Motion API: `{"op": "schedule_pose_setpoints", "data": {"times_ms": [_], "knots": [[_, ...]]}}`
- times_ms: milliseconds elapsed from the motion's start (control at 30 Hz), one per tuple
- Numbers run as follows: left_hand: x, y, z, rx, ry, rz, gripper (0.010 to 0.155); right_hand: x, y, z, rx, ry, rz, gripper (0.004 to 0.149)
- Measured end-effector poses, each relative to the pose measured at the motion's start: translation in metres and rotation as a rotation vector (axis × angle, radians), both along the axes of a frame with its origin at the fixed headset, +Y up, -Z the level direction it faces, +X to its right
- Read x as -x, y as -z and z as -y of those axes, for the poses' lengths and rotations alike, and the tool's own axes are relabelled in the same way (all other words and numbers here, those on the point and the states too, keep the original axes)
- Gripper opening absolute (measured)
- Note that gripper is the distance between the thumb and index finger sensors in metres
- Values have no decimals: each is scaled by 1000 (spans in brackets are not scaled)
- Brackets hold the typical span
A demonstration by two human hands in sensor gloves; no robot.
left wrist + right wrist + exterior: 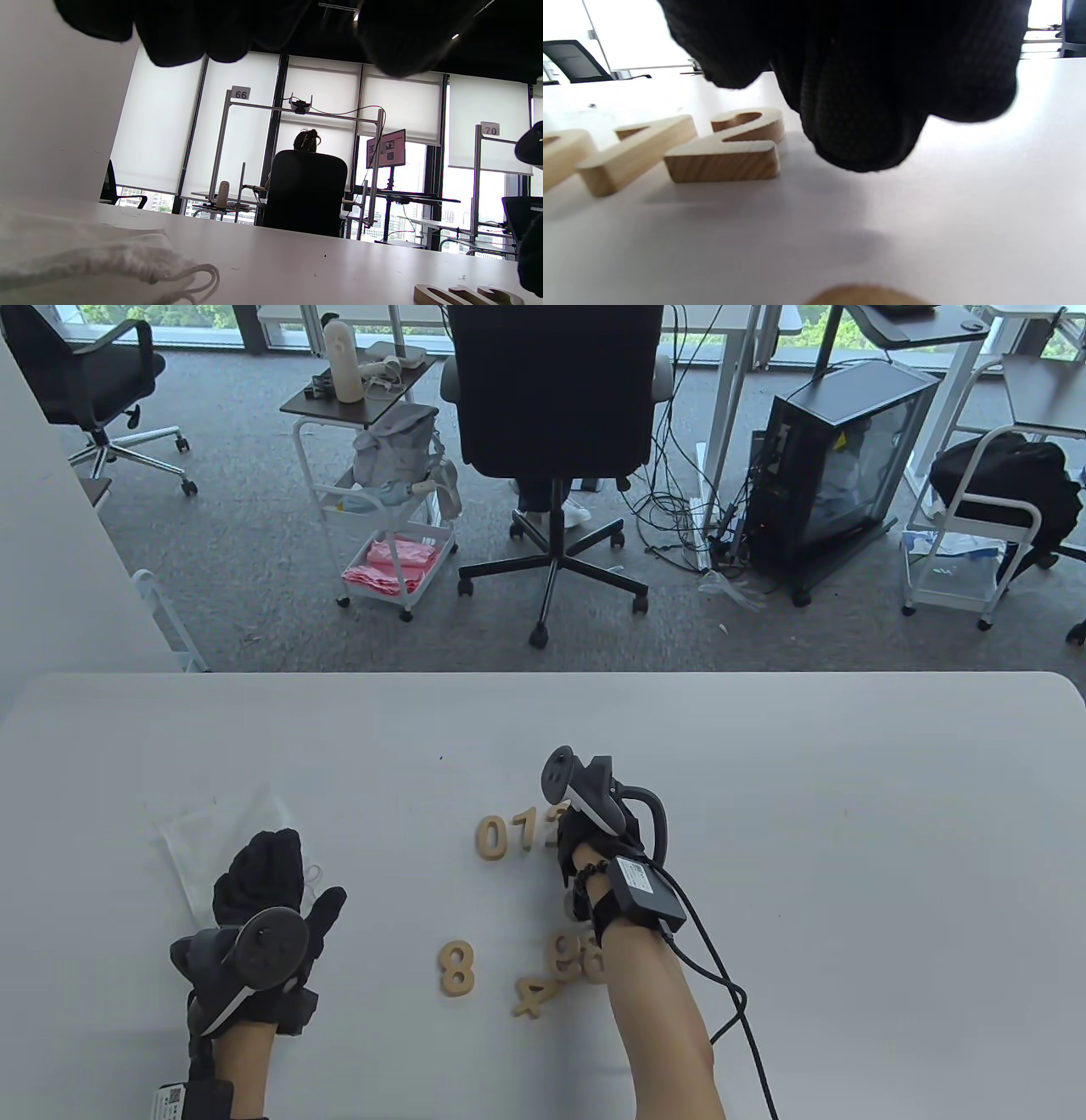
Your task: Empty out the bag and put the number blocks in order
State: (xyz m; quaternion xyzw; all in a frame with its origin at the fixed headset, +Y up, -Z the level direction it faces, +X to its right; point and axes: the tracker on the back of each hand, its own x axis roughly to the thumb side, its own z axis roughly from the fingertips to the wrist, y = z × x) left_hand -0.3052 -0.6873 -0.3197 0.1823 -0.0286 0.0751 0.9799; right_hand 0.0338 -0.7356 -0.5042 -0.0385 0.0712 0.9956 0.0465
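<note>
Wooden number blocks 0 [492, 838], 1 [528, 830] and 2 [552, 824] lie in a row at mid-table. My right hand [581, 838] hovers just right of the 2, with the fingers pointing down. In the right wrist view its fingers [861, 127] hang bunched beside the 2 [725, 148] with no block in them. Loose blocks 8 [456, 969], 4 [533, 994] and 9 [564, 954] lie nearer me. Another block [594, 963] is partly hidden by my forearm. My left hand [293, 872] rests flat on the white drawstring bag [208, 827].
The bag [85, 254] lies flat at the table's left with its cord loose. The row of blocks shows at the left wrist view's lower right [466, 294]. The table's far edge [543, 674] has office chairs and carts beyond it.
</note>
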Motion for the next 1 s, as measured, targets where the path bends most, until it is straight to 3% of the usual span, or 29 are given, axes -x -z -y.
{"op": "schedule_pose_setpoints", "data": {"times_ms": [267, 600, 800, 1000], "knots": [[-3, -1, 0, -5, 17, 13, 84, -24, -54, -31, -93, 150, -190, 56], [-7, -1, 1, -3, 34, 23, 84, -51, -107, -44, -150, 275, -324, 61], [-10, 0, 2, 7, 42, 25, 84, -41, -109, -35, -173, 208, -381, 62], [-9, 0, 2, 7, 41, 19, 84, -22, -99, -13, -69, 23, -471, 65]]}}
